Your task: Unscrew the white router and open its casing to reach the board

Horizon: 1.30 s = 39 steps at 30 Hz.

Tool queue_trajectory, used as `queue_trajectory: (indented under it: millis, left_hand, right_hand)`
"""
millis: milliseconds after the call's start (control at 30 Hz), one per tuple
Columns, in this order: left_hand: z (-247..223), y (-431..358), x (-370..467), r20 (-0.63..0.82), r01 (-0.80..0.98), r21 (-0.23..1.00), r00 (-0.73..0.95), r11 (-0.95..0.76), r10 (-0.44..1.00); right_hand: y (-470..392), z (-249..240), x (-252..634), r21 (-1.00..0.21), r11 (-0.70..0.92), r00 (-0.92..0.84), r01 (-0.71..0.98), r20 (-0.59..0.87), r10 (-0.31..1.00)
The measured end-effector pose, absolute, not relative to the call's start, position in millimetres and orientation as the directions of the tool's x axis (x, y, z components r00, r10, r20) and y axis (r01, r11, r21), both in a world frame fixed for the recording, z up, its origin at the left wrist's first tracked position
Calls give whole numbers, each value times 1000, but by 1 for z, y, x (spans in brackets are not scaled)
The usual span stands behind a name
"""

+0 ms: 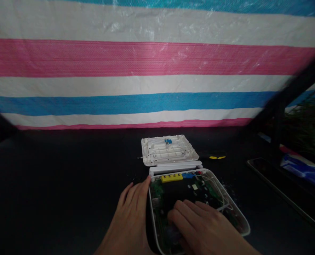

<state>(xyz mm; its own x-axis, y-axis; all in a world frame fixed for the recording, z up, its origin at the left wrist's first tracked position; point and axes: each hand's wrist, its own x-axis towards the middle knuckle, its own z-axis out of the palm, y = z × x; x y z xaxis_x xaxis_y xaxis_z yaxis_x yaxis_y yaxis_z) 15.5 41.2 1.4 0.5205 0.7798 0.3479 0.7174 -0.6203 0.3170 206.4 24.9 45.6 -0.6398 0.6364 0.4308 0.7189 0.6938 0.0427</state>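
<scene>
Opened white casing (244, 228) lies on the black tabletop (67, 184), lower middle of the view; clock readings taken about its centre. Circuit board (178, 193) sits inside, yellow port block (172, 177) along the 11 o'clock edge. Right hand (200, 223) over the board at 6, fingers curled together; whether they grip anything cannot be told. Left hand (135, 202) along the 9 o'clock wall, fingers nearly together, one tip touching the 10 o'clock corner; thumb hidden. White bar (176, 167) abuts the 12 o'clock edge; detached cover (170, 150) just beyond. Tabletop spreads wide at 9; narrower strip at 3, before the dark slab (279, 189).
</scene>
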Motion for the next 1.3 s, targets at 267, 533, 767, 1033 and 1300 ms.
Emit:
queue_trajectory:
  millis: [267,533,767,1033,1300]
  left_hand:
    - [-4,40,13,319,723,334,517,-604,795]
    - [0,38,15,331,719,360,498,-595,801]
    - [5,40,16,400,696,333,507,-636,764]
    - [5,40,18,342,727,342,495,-596,799]
    - [0,41,14,396,702,320,512,-637,762]
  right_hand:
    - [18,46,202,45,679,-618,733,462,636]
    - [27,75,205,-96,734,-709,672,201,675]
    - [29,82,198,17,786,-777,618,160,608]
    - [29,54,190,155,727,-728,669,334,598]
    - [34,65,198,32,818,-812,574,153,564]
